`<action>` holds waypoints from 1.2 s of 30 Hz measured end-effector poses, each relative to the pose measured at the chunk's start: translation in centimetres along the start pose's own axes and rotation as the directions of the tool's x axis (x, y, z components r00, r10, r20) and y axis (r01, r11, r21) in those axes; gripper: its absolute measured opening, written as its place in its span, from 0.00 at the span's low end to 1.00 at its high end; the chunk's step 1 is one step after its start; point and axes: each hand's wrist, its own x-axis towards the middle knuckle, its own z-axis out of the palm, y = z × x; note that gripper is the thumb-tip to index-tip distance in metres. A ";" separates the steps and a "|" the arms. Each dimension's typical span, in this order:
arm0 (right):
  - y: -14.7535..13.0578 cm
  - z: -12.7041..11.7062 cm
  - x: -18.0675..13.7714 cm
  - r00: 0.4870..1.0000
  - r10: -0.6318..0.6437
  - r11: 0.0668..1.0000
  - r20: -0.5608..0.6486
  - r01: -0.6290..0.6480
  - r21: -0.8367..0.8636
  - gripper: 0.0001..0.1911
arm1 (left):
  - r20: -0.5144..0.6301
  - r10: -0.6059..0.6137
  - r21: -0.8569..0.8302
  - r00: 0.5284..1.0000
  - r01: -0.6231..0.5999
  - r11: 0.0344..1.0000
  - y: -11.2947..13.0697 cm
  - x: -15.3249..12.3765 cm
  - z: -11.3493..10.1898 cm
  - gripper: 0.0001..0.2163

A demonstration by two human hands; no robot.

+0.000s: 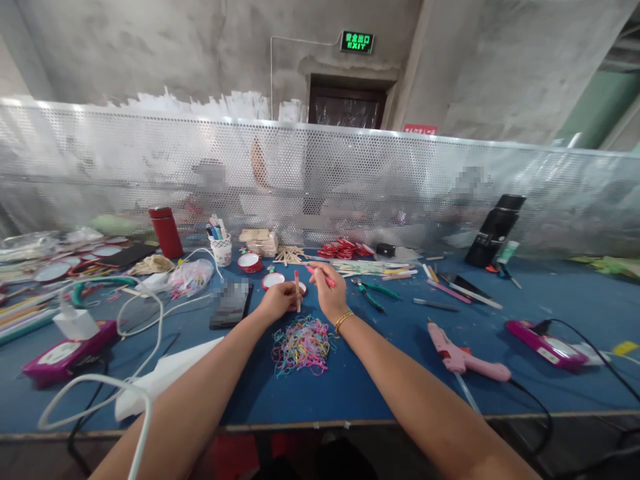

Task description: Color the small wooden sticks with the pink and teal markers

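In left hand (280, 301), one stick (297, 291), in right hand (332, 297), one pen (329, 280)

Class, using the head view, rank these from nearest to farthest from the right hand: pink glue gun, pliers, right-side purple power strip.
1. Pliers: just right of the right hand.
2. Pink glue gun: farther right, closer to the camera.
3. Purple power strip: far right, past the glue gun.

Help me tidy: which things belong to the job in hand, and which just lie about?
In use:
- wooden stick, in the left hand
- pink marker, in the right hand
- probably the loose sticks behind

Apparently lying about:
- pink glue gun
- green-handled pliers
- red flask
- coloured bands (unsure)
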 end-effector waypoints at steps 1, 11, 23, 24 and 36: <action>-0.2 0.0 0.0 1.000 -0.004 1.000 0.004 0.004 -0.001 0.11 | -0.001 0.000 -0.001 1.000 0.000 1.000 -0.1 0.0 0.0 0.07; 0.3 0.4 -0.3 0.999 -0.032 0.990 0.031 0.035 -0.136 0.04 | -0.007 -0.004 0.001 1.000 0.004 1.000 -0.2 0.1 0.0 0.08; 0.4 0.8 -0.6 0.994 -0.042 0.967 0.104 0.066 -0.244 0.06 | -0.013 0.003 -0.021 1.000 -0.003 1.000 -0.2 -0.1 0.1 0.10; 0.4 0.8 -0.5 0.993 -0.043 0.967 0.108 0.069 -0.245 0.06 | -0.015 0.000 -0.024 1.000 0.000 1.000 -0.1 -0.1 0.1 0.10; 0.2 0.7 -0.5 0.992 -0.071 0.952 0.100 0.097 -0.289 0.05 | -0.028 -0.008 -0.001 1.000 0.008 1.000 0.0 -0.1 0.1 0.10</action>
